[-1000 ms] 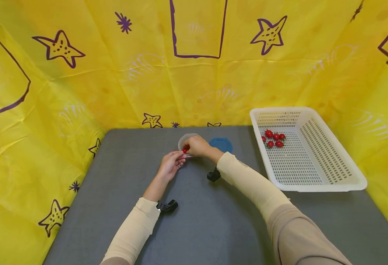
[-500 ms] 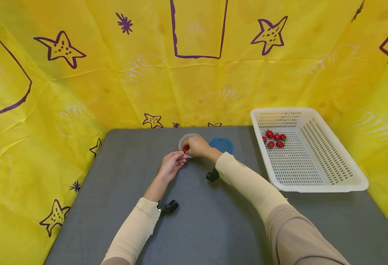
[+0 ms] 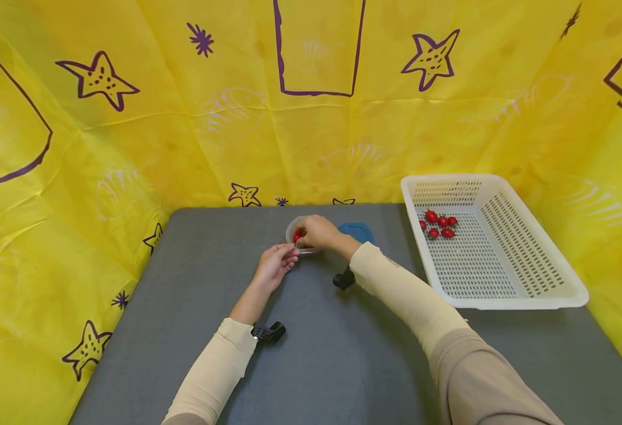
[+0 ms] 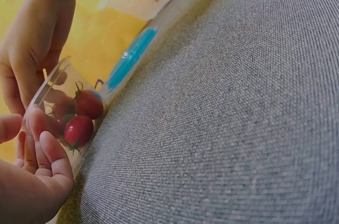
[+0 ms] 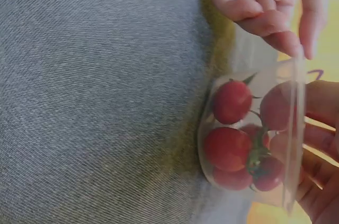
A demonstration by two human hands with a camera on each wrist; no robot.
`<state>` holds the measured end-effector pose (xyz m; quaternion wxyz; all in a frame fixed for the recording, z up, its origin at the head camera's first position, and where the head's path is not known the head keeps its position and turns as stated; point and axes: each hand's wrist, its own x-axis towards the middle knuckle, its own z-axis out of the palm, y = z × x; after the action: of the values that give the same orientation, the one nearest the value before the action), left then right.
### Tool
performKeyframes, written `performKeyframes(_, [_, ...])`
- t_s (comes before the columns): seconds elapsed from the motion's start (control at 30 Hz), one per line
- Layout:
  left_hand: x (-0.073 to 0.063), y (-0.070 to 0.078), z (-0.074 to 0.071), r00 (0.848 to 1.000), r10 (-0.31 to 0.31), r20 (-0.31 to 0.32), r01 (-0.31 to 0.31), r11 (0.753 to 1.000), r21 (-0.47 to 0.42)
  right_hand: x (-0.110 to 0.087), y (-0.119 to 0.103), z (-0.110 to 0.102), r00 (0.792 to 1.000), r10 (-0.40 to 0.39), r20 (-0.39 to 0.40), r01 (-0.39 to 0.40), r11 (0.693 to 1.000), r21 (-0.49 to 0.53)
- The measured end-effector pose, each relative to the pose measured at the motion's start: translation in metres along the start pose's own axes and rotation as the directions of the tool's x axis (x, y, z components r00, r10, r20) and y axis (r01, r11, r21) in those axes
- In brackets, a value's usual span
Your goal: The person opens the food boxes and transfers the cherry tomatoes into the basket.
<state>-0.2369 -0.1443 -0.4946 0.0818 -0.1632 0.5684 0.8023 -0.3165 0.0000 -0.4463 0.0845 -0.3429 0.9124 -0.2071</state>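
Right hand point(image 3: 316, 232) sits slightly shifted since half a second ago; red tomato point(image 3: 296, 237) at its fingertips is a touch nearer 12 o'clock (12 = straight away from the person). Nearest, over grey counter point(image 3: 311, 354): left hand point(image 3: 274, 267) at 7 o'clock of the clear tub point(image 5: 294, 171), thumb and a finger pinching the rim, probably to steady so light a vessel. Right hand comes in from 4, fingers curled into the opening; cannot tell whether they grip that tomato or only touch it. Clear tub stands between the hands, several tomatoes point(image 5: 228, 149) inside. At 3, blue lid point(image 3: 357, 230) lies just beside, likely parked off the opening. Farther along 3: white basket point(image 3: 507, 303), six basket tomatoes point(image 3: 443, 221) toward its 10, perhaps handy for the right hand. Farthest, at 12, yellow cloth point(image 3: 172, 153).
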Motion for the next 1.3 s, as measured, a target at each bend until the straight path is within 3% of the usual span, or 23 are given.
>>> performKeyframes(0.43, [0.001, 0.000, 0.000, 1.000, -0.008, 0.009, 0.008, 1.000, 0.010, -0.007, 0.005, -0.019, 0.995, 0.091, -0.048, -0.080, 0.977, 0.198])
performKeyframes(0.93, [0.003, -0.001, 0.000, 0.999, -0.005, 0.032, 0.005, 1.000, 0.009, -0.021, 0.021, -0.062, 0.991, 0.117, -0.064, -0.098, 0.966, 0.240])
performKeyframes(1.3, [0.003, 0.000, -0.001, 1.000, -0.013, 0.007, 0.013, 1.000, 0.004, -0.033, 0.034, -0.093, 0.991, 0.112, -0.071, -0.096, 0.977, 0.192])
